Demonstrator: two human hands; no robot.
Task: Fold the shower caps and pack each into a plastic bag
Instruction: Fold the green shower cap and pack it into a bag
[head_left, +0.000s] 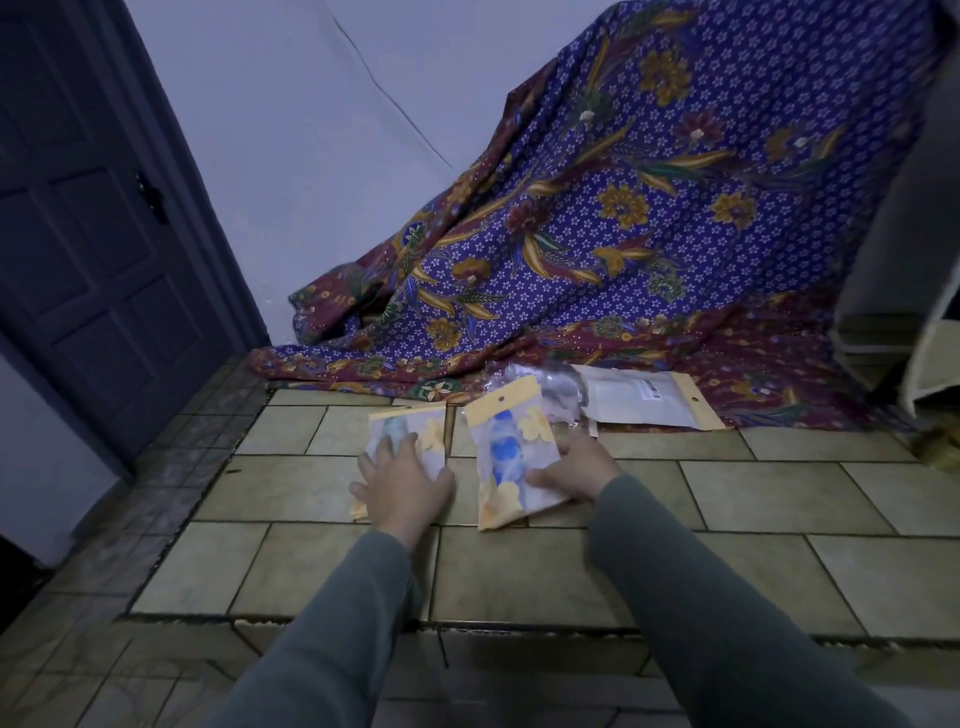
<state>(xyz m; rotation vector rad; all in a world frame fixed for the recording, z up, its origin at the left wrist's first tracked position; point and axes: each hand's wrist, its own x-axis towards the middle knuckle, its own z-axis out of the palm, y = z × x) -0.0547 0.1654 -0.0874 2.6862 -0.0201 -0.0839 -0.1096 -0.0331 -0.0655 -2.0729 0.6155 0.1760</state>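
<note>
left hand flat on one packed bag, right hand gripping another packed bag, spare empty bags just beyond the right

Tiled floor, beige, dark grout. Left hand presses one packed bag flat on it. Just right of that, right hand grips a second bag, low edge on the tiles. Beyond the right hand: clear crumpled plastic, an empty bag, patterned cloth.
</note>
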